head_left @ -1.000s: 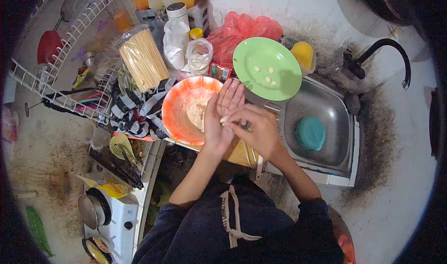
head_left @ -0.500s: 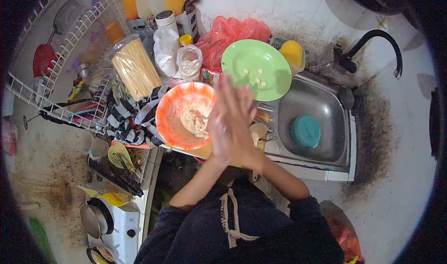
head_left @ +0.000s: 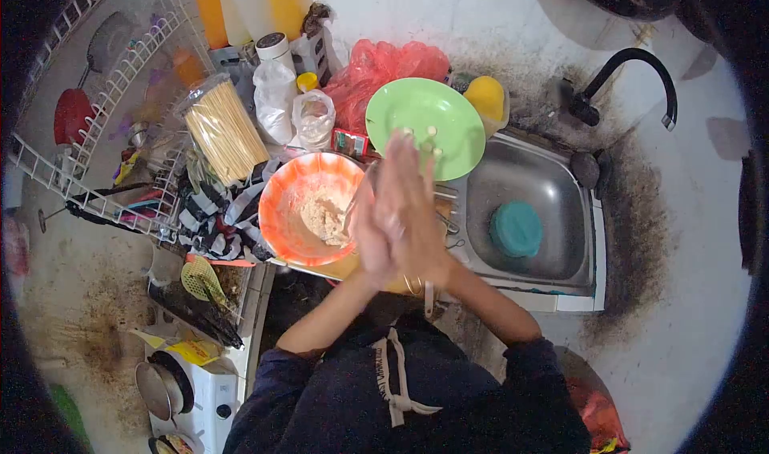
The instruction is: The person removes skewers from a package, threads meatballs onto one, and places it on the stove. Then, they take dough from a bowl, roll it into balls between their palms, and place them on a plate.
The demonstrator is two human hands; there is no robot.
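Note:
My left hand [head_left: 372, 242] and my right hand [head_left: 407, 217] are pressed palm to palm above the worktop's front. Whatever lies between the palms is hidden, and the fingers are slightly blurred. Just left of them sits an orange-and-white bowl [head_left: 276, 217] holding pale, crumbly dough [head_left: 322, 220]. Beyond the fingertips, a green plate [head_left: 460, 129] carries several small whitish balls [head_left: 432, 131], partly covered by my fingers.
At the right is a steel sink [head_left: 553, 262] with a teal container [head_left: 517, 230] in it and a black faucet [head_left: 633, 57] above. Bagged wooden skewers [head_left: 224, 133], a red plastic bag [head_left: 384, 69] and a white stove [head_left: 216, 394] stand around.
Both hands stay pressed together, and their fingers have shifted slightly against each other. The whole view has shifted a little; bowl and plate keep their places.

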